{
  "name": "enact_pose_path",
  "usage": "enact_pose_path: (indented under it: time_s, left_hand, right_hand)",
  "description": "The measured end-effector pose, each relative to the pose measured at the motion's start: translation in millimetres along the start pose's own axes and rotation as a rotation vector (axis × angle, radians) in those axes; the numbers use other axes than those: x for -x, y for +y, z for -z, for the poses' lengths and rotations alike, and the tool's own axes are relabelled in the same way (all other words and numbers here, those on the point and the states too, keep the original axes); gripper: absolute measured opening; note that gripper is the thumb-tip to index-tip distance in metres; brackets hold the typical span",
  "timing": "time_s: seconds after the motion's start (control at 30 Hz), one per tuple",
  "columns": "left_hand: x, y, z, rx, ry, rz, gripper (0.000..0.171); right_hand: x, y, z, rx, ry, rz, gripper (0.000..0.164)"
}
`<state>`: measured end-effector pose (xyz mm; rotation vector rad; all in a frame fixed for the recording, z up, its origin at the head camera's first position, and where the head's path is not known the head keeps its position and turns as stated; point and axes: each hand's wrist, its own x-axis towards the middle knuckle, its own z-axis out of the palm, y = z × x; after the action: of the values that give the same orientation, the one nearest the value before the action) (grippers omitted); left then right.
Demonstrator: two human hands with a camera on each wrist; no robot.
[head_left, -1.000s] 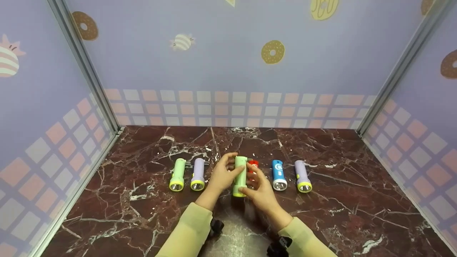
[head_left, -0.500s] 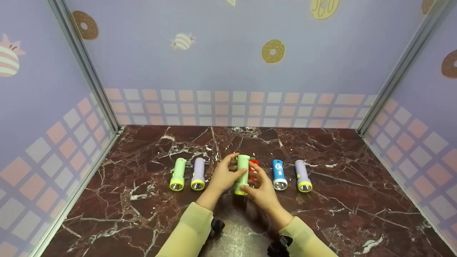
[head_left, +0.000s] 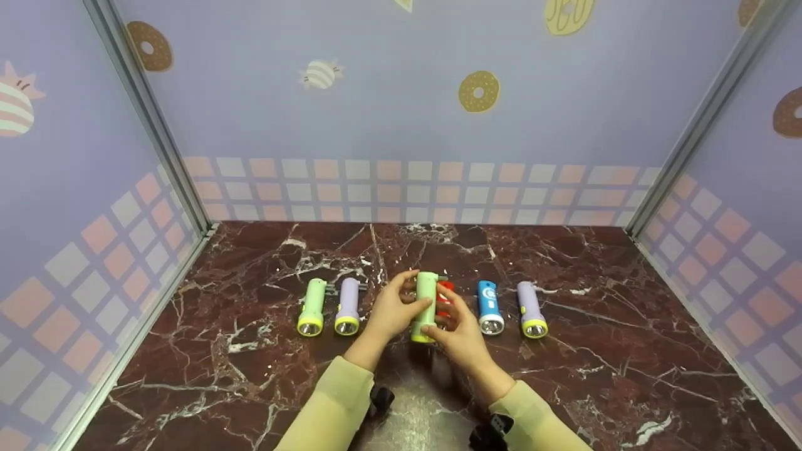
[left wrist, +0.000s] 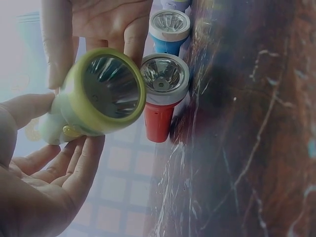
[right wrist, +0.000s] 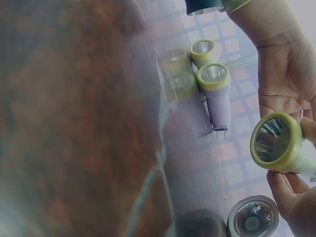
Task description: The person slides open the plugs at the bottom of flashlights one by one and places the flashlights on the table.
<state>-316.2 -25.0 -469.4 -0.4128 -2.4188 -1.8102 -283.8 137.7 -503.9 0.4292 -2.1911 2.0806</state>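
A pale green flashlight (head_left: 426,289) with a yellow-green head is held above the table, between both hands. My left hand (head_left: 391,310) grips its body from the left, thumb laid across the front. From the other side my right hand (head_left: 465,338) holds it near the head, thumb on the lower end. In the left wrist view its lens (left wrist: 112,88) looks unlit, and a yellow button (left wrist: 71,131) shows on its side. Just behind the right fingers lies a red flashlight (head_left: 445,292), partly hidden; the left wrist view shows its white rim (left wrist: 182,89).
Left of the hands lie another green flashlight (head_left: 314,304) and a purple flashlight (head_left: 349,304). On the right are a blue flashlight (head_left: 488,304) and a second purple flashlight (head_left: 530,307). All rest on the dark red marble tabletop (head_left: 601,376), enclosed by patterned walls (head_left: 401,125).
The held green flashlight has shifted slightly right and away from me, then stayed nearly still. Both hands keep their hold, and the flashlights on the table stay where they were.
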Motion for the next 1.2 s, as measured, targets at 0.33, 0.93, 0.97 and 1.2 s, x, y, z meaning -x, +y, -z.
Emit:
enact_pose_path:
  time_s: [0.33, 0.93, 0.97, 1.2]
  left_hand:
    - [-2.9, -4.2, 1.3, 0.019, 0.008, 0.006, 0.062]
    - [-7.1, -6.5, 10.3, 0.078, 0.054, 0.036, 0.061]
    - [-7.0, -6.7, 10.5, 0.079, 0.055, 0.037, 0.061]
    - [-7.0, -5.9, 11.8, 0.081, 0.062, 0.072, 0.062]
  right_hand:
    - [0.3, 0.1, 1.1, 0.035, -0.01, 0.025, 0.078]
    - [0.6, -3.3, -0.9, -0.022, 0.0, 0.005, 0.055]
    - [0.7, -3.2, -1.2, -0.021, 0.001, 0.005, 0.055]
    - [0.7, -0.9, -2.7, -0.007, 0.001, -0.005, 0.054]
